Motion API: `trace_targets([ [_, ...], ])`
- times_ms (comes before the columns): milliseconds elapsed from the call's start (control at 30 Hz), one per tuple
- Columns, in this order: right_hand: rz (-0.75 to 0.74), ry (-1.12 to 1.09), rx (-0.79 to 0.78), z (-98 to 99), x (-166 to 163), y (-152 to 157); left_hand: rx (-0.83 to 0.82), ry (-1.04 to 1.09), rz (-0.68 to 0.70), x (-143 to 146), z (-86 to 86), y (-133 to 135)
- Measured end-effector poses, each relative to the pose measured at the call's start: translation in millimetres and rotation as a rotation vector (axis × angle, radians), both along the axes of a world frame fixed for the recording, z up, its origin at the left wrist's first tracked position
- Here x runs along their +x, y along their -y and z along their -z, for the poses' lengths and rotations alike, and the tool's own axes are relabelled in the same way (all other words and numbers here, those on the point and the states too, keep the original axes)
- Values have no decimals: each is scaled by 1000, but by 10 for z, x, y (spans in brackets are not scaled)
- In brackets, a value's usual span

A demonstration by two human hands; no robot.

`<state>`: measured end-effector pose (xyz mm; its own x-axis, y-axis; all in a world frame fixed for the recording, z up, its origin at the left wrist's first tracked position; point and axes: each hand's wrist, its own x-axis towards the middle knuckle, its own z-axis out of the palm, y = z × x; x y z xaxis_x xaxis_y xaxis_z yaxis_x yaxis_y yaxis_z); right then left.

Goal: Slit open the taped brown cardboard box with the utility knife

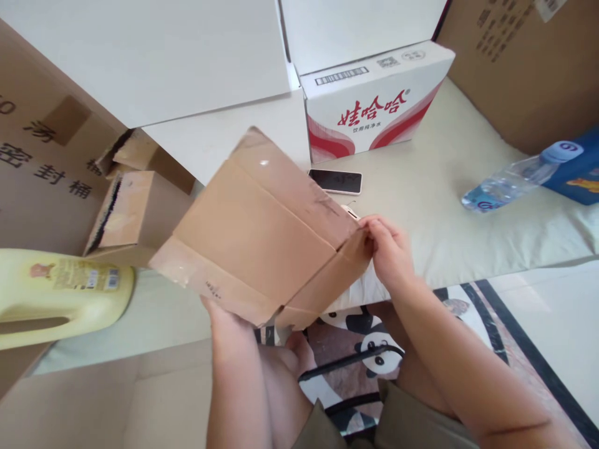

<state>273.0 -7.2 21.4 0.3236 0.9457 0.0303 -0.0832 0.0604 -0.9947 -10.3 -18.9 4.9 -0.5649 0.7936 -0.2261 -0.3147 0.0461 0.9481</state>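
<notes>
A brown cardboard box [262, 231], partly unfolded with its flaps spread, is tilted in the air in front of me. My right hand [390, 249] pinches the corner of its right-hand flap between thumb and fingers. At the lower left edge, my left hand [227, 319] grips the cardboard from below; its fingers are hidden behind the panel. A phone [336, 181] lies flat just beyond the box. Beside my right fingertips, a small pale object [350, 212] is partly covered by the cardboard.
Behind stand white cartons [206, 56] and a red-and-white water carton [374, 112]. Another brown box [140, 212] and a yellow jug [65, 299] are left. A water bottle [510, 184] lies right beside a blue package [578, 171]. Below is a panda-patterned stool [349, 368].
</notes>
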Motion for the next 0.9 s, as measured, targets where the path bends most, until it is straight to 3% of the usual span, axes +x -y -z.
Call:
trace_targets([
  [100,5,111,-9,2,-9,-37,132,84,-52,42,-100,-29],
  [233,-117,-193,-171,63,-71,-88,149,111,-79,40,-188,-100],
  [400,-54,-454,-317,84,-129,-101,171,162,-9,92,-235,-143],
  [500,-219,-508,-337,40,-143,-88,135,203,-48,132,-242,-150],
  [600,-276,-466,-290,23,-156,-64,228,210,-65,159,-259,-155],
  [767,-146,-246,-128,80,-162,-32,457,144,31,213,-342,-122],
  [900,-160,-188,-109,94,-142,-23,433,153,49,188,-305,-100],
])
